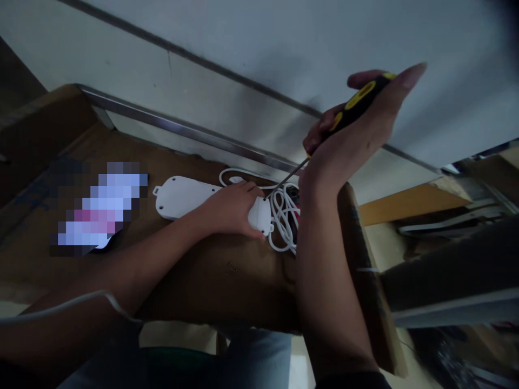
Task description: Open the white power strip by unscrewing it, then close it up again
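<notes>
A white power strip lies with its screw-holed face up on the brown work surface. My left hand is closed over its right part, thumb along the near edge, fingers on the far side. In my right hand, raised and bent at the wrist, is a screwdriver with a black and yellow handle. Its thin shaft slants down to the left, and the tip meets the strip's far right corner at a screw hole. A coiled white cable sits beside that end, partly behind my right forearm.
A lit, blurred-out phone lies to the left. Several tiny screws rest on the near side of the brown surface. A pale panel rises behind. A wooden edge bounds the right side.
</notes>
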### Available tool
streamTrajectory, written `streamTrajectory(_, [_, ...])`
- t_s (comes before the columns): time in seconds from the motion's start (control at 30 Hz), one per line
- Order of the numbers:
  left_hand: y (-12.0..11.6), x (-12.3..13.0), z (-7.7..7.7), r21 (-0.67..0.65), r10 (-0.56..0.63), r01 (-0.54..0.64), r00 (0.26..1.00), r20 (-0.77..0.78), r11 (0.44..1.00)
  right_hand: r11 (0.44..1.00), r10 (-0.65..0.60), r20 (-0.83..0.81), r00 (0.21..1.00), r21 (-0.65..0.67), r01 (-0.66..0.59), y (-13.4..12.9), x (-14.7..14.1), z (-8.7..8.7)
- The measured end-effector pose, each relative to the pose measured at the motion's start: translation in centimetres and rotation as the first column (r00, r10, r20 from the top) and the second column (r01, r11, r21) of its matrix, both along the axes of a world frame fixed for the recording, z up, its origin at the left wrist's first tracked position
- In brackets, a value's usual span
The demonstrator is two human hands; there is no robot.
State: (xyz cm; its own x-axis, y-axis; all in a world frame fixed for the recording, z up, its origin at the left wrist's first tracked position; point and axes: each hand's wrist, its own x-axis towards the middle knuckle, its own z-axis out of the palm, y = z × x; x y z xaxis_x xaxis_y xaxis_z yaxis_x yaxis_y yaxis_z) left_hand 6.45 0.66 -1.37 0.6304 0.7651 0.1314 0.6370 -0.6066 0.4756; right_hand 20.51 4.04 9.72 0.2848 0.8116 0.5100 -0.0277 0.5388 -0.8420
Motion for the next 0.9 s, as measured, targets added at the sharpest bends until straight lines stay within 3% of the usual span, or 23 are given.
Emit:
streamTrajectory(0.1, [0.2,0.1,-0.2,0.014,-0.019,0.019,1.0,-0.014,1.0,0.976,-0.155,-0.051,0.987,0.145,0.161,0.4,-0.6,0.0])
streamTrajectory(0.13, [0.3,0.1,-0.2,0.015,-0.018,0.018,1.0,-0.018,1.0,0.973,-0.14,-0.052,0.989,0.176,0.147,0.6,-0.6,0.0])
streamTrajectory(0.23, [0.3,0.2,-0.1,0.014,-0.014,0.015,1.0,-0.026,1.0,0.971,0.097,-0.139,0.986,0.23,-0.064,1.1,0.5,0.3])
streamTrajectory(0.33, [0.3,0.1,0.0,0.009,-0.021,0.022,0.999,-0.031,1.0,0.929,0.354,-0.14,0.925,0.171,-0.329,1.0,2.8,0.9])
streamTrajectory(0.47, [0.4,0.1,-0.1,-0.013,-0.026,0.025,0.998,-0.052,1.0,0.859,0.511,-0.002,0.86,0.035,-0.511,0.4,5.1,1.9])
streamTrajectory(0.57, [0.4,0.2,-0.2,-0.004,-0.021,0.021,0.999,-0.038,1.0,0.834,0.551,0.005,0.835,0.019,-0.551,0.5,4.4,2.1])
streamTrajectory(0.6, [0.4,0.2,-0.3,0.004,-0.02,0.021,0.999,-0.026,1.0,0.862,0.506,-0.023,0.862,0.032,-0.505,0.6,3.7,2.0])
streamTrajectory(0.63, [0.4,0.2,-0.3,0.009,-0.022,0.022,1.0,-0.019,1.0,0.916,0.393,-0.122,0.912,0.137,-0.376,0.7,2.9,1.9])
streamTrajectory(0.73, [0.3,0.2,-0.2,0.011,-0.02,0.02,1.0,-0.015,1.0,0.986,0.051,-0.185,0.981,0.164,-0.02,1.0,0.6,1.1])
streamTrajectory(0.83, [0.2,0.2,-0.1,0.011,-0.01,0.011,1.0,-0.016,1.0,0.927,-0.288,-0.039,0.957,0.241,0.289,0.9,-0.4,0.4])
streamTrajectory(0.9, [0.2,0.1,-0.1,0.016,-0.009,0.01,1.0,-0.011,1.0,0.9,-0.351,0.059,0.934,0.296,0.32,0.8,-0.3,0.2])
